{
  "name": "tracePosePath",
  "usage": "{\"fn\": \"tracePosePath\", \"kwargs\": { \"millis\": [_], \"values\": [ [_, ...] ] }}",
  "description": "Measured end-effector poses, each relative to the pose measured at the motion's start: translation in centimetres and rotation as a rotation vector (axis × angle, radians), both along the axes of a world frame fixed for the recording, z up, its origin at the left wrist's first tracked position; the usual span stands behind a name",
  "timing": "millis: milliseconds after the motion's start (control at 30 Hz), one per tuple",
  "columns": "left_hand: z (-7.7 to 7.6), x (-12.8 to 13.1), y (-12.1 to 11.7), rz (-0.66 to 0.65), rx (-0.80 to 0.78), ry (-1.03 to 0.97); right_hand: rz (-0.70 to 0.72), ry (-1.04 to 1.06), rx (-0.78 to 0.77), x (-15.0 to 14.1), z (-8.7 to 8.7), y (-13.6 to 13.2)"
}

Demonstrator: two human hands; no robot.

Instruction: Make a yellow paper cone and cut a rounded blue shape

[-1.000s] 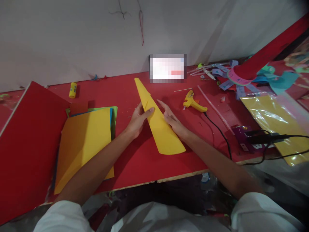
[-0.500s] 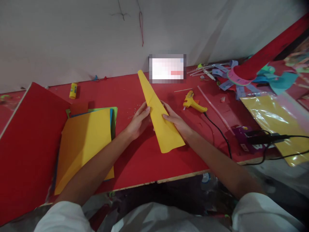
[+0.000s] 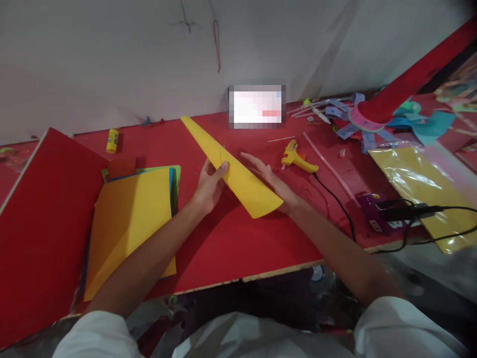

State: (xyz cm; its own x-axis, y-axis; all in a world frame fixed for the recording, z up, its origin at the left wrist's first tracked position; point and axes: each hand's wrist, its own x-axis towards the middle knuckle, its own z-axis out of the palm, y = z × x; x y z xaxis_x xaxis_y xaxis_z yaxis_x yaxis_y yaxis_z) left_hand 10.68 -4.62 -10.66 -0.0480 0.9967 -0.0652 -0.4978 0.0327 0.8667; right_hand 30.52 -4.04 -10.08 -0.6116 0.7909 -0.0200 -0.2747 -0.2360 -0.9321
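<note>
A yellow paper cone (image 3: 238,175) is held slanting above the red table, its narrow end at the upper left and its wide end toward the lower right. My left hand (image 3: 210,186) grips it near the middle, the thumb on top and the fingers beneath. Along the cone's right side, my right hand (image 3: 274,181) has its fingers stretched out and partly behind the paper; its thumb is hidden. A yellow glue gun (image 3: 299,159) with a black cord lies to the right of my right hand.
Yellow paper sheets (image 3: 130,214) lie on a stack at the left, beside a raised red board (image 3: 48,223). A glue stick (image 3: 112,140) stands farther back. On the right are a plastic-wrapped yellow pack (image 3: 421,184), a purple box (image 3: 376,211) and cords. A blurred-out screen (image 3: 257,106) leans near the wall.
The cone has turned so its narrow end swung left and its wide end rose a little. My right hand has loosened, its fingers straightening off the paper.
</note>
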Motion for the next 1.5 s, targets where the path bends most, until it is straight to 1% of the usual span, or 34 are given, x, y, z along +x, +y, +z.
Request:
{"fn": "tracePosePath", "kwargs": {
  "millis": [100,200,267,367,467,533,600,700,800,867,967,1033,1100,1200,1300,1400,1500],
  "values": [
    [-0.5,-0.3,0.4,0.116,-0.019,-0.021,0.001,0.006,0.136,0.4,-0.1,0.3],
    [-0.9,-0.5,0.6,0.196,-0.049,-0.024,-0.035,-0.082,0.327,0.5,-0.3,0.5],
    [-1.0,-0.6,0.7,0.217,-0.048,-0.017,-0.106,-0.174,0.434,0.3,-0.7,0.6],
    [-0.9,-0.6,0.7,0.204,-0.049,-0.035,-0.226,-0.258,0.510,0.0,-1.6,0.9],
    [-0.5,-0.5,0.6,0.103,-0.022,-0.070,-0.295,-0.263,0.496,-0.1,-2.2,1.2],
    [-0.1,-0.4,0.4,0.008,0.010,-0.081,-0.334,-0.240,0.426,0.0,-2.3,1.4],
    [0.1,-0.3,0.2,-0.045,0.027,-0.079,-0.361,-0.213,0.332,0.0,-2.2,1.5],
    [-0.1,-0.2,0.1,-0.051,0.040,-0.059,-0.347,-0.168,0.189,0.1,-2.1,1.5],
    [-0.5,-0.3,0.3,0.014,0.027,-0.044,-0.311,-0.117,0.130,0.2,-2.0,1.5],
    [-0.7,-0.4,0.5,0.079,0.010,-0.040,-0.296,-0.105,0.161,0.3,-1.7,1.5],
    [-0.9,-0.5,1.0,0.176,0.002,-0.048,-0.251,-0.128,0.283,0.5,-1.2,1.4],
    [-1.1,-0.6,1.1,0.228,0.005,-0.049,-0.231,-0.186,0.379,0.5,-1.2,1.4],
    [-1.1,-0.6,1.1,0.248,0.001,-0.040,-0.259,-0.270,0.458,0.4,-1.6,1.5],
    [-0.9,-0.4,0.8,0.189,-0.029,-0.057,-0.354,-0.345,0.528,0.2,-2.8,1.9],
    [-0.6,0.2,0.3,0.068,-0.062,-0.111,-0.446,-0.307,0.542,0.3,-3.7,2.6],
    [-0.6,0.7,0.0,-0.014,-0.069,-0.130,-0.525,-0.250,0.503,0.5,-4.1,3.1],
    [-1.2,0.8,0.0,-0.054,-0.060,-0.081,-0.580,-0.229,0.444,0.7,-4.0,3.2]
  ]
}}
